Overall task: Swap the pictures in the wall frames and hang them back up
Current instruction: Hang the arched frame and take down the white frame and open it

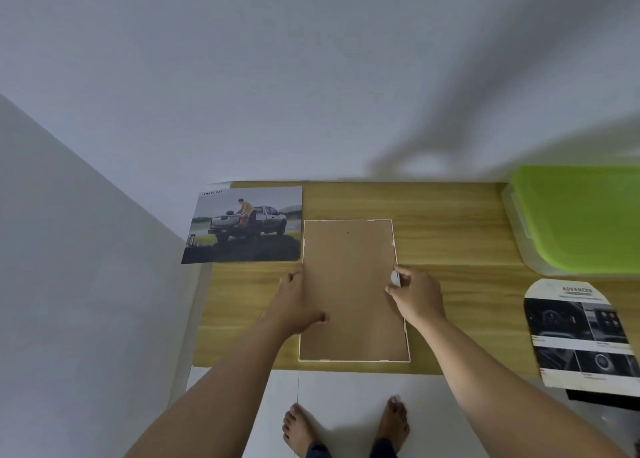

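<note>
Two bare feet (346,426) stand on the white floor, close to the desk (450,236). Just past them a white picture frame (349,284) lies face down in the middle of the desk, with its brown back board up.

The left hand (298,305) lies open on the frame's left edge, thumb on the board, pressing it still but not gripping. The right hand (415,296) is at the right edge, fingers curled and pinched on a small white clip (395,277).

The frame looks thin and light. The board is likely stiff but would bend if pushed hard. If there is glass in front, it could crack, so the frame is best lifted by its two long sides with both hands. The little clips look easy to snap, so turn them gently.

A truck picture (246,225) lies just beside the frame on the left. Another printed picture (581,333) lies well apart on the right, below a box with a green lid (581,218).
</note>
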